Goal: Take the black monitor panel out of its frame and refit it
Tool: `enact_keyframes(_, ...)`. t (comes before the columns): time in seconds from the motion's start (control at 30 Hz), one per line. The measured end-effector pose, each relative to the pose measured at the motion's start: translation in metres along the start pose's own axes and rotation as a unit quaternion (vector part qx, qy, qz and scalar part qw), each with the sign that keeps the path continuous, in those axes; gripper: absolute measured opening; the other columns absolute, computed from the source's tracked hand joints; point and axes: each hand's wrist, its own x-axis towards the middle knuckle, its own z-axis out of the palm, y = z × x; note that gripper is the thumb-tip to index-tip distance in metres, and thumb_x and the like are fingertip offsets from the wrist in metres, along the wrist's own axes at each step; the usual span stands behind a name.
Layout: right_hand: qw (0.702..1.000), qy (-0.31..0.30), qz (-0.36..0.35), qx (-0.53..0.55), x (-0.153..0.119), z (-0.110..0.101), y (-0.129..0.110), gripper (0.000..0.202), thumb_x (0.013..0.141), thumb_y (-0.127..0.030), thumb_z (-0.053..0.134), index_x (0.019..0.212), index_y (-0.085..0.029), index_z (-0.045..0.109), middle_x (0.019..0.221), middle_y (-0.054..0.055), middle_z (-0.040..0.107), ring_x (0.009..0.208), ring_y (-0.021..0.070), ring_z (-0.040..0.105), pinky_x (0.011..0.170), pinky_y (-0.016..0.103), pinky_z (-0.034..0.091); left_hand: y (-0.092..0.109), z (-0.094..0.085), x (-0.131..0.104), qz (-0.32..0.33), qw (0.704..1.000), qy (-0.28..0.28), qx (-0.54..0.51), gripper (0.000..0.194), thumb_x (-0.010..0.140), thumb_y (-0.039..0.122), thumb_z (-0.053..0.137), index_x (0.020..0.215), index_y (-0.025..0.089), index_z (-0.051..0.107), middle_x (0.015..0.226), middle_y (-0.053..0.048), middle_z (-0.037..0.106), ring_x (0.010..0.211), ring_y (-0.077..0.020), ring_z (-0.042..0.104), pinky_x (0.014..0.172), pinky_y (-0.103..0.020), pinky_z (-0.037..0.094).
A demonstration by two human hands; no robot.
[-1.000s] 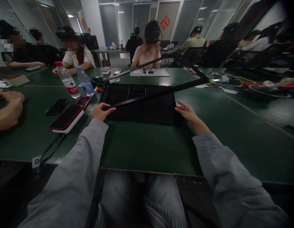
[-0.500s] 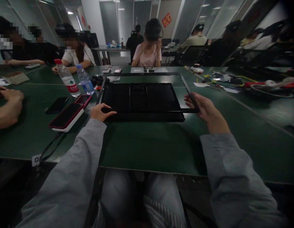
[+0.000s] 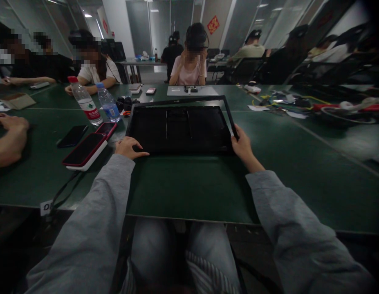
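Observation:
A thin black rectangular frame [image 3: 228,114], like a monitor bezel, lies over a black panel [image 3: 204,126] that looks like a monitor back cover on the green table. My left hand [image 3: 128,148] grips the frame's near left corner, thumb along the near edge. At the right side my right hand [image 3: 242,143] is closed on the frame's edge near its near corner. The near edges of frame and panel nearly line up, while the frame's far edge shows beyond the panel. Whether the two parts touch I cannot tell.
Left of the panel are a red-cased phone [image 3: 85,151] on a white block, a dark phone [image 3: 72,136], and two water bottles [image 3: 88,104]. Another person's hand [image 3: 14,134] rests at the far left. Cables [image 3: 281,99] clutter the right. A person [image 3: 191,67] sits opposite.
The frame has come down and left, so its near edge now lies along the panel's near edge. My right hand has moved left with it; my left hand has lowered slightly.

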Motion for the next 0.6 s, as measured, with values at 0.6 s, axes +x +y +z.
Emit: enact_keyframes(0.6, 0.998, -0.029, 0.023, -0.049, -0.006, 0.008, 0.020, 0.066, 0.088, -0.022, 0.054, 0.154, -0.013, 0.053, 0.153, 0.018, 0.058, 0.145, 0.0340, 0.053, 0.126, 0.057, 0.037, -0.005, 0.005, 0.001, 0.003, 1.000, -0.023, 0.018, 0.035, 0.069, 0.057, 0.091, 0.078, 0.026, 0.075, 0.111, -0.006, 0.076, 0.122, -0.0337, 0.056, 0.112, -0.058, 0.033)
